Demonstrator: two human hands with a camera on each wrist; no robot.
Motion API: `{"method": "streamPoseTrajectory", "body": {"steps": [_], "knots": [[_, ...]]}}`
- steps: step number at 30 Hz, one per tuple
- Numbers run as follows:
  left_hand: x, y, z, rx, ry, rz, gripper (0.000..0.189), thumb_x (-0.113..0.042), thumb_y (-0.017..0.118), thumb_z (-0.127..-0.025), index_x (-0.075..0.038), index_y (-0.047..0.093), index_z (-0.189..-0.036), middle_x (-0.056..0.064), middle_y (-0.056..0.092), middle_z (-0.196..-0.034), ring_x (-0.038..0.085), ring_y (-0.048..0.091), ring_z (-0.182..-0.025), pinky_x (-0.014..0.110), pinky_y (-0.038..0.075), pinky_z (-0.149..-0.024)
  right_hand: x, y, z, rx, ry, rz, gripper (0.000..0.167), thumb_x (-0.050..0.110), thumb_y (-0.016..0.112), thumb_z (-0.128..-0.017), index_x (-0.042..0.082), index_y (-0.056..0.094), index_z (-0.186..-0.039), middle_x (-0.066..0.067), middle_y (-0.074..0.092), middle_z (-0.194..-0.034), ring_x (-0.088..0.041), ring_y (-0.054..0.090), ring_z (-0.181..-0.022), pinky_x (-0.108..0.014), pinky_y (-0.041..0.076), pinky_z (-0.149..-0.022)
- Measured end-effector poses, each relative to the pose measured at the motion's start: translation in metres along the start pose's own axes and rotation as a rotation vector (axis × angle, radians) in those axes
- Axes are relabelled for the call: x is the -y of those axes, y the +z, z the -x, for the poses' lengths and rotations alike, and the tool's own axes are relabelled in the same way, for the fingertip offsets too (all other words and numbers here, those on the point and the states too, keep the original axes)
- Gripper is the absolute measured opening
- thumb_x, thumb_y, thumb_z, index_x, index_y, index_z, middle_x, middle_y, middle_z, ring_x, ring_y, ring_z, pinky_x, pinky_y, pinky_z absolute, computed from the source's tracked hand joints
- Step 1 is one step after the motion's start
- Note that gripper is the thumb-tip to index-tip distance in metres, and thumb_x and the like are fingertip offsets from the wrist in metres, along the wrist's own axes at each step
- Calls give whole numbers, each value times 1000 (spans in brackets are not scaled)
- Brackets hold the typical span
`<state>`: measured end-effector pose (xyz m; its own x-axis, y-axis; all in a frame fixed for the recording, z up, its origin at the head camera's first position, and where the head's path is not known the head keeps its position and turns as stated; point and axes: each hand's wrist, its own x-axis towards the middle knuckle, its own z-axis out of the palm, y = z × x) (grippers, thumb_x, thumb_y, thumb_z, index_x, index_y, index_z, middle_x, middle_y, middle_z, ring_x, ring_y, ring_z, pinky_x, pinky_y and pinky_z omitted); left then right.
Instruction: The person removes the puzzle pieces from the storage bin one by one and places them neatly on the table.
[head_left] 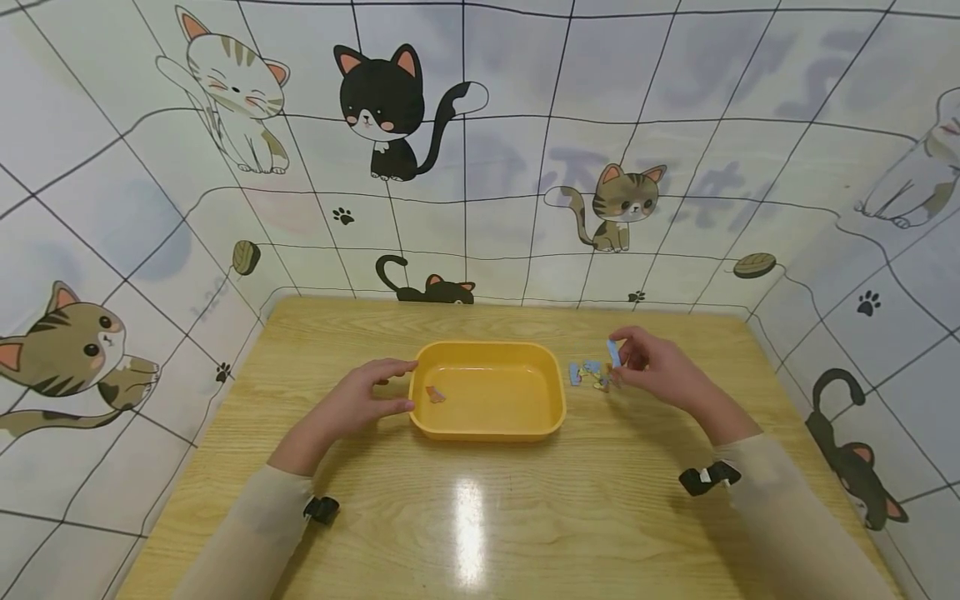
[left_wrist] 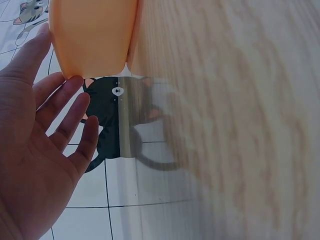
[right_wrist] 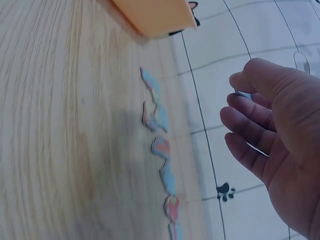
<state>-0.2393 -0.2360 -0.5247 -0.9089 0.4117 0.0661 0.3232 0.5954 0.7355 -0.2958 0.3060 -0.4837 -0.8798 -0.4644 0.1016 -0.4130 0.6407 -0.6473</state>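
Note:
A yellow tray (head_left: 487, 432) stands on the wooden table with a small orange jigsaw piece (head_left: 435, 394) inside, near its left end. The left hand (head_left: 367, 390) has its fingers spread at the tray's left end, fingertips right at the rim; the left wrist view shows that hand (left_wrist: 55, 130) with its fingers gently bent beside the tray wall (left_wrist: 92, 40). To the right of the tray, the right hand (head_left: 660, 367) pinches a light blue jigsaw piece (head_left: 614, 353) between thumb and forefinger, above the table. Beneath and beside it lie several jigsaw pieces (head_left: 575, 374), partly hidden by the hand.
In the right wrist view the loose pieces (right_wrist: 161, 146) lie in an uneven line on the table (right_wrist: 75, 125). A wall covering (head_left: 510, 150) printed with cats and grid lines rises behind the table and on both sides.

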Motion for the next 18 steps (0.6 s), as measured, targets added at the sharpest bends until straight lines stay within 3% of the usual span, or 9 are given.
{"method": "streamPoseTrajectory", "body": {"steps": [12, 18], "knots": [[1, 1, 0, -2, 12, 5, 69, -30, 90, -96, -14, 63, -158, 6, 63, -157, 37, 59, -141, 60, 50, -118, -45, -15, 30, -86, 156, -8, 53, 14, 80, -104, 4, 57, -151, -12, 71, -111, -16, 69, -92, -26, 55, -73], [0, 1, 0, 0, -2, 10, 69, -27, 91, -96, -14, 63, -157, 6, 63, -158, 36, 58, -143, 59, 50, -119, -66, -24, 44, -123, 179, 9, 50, 12, 79, -105, 2, 58, -149, -13, 70, -109, -12, 69, -89, -23, 55, -72]]}}
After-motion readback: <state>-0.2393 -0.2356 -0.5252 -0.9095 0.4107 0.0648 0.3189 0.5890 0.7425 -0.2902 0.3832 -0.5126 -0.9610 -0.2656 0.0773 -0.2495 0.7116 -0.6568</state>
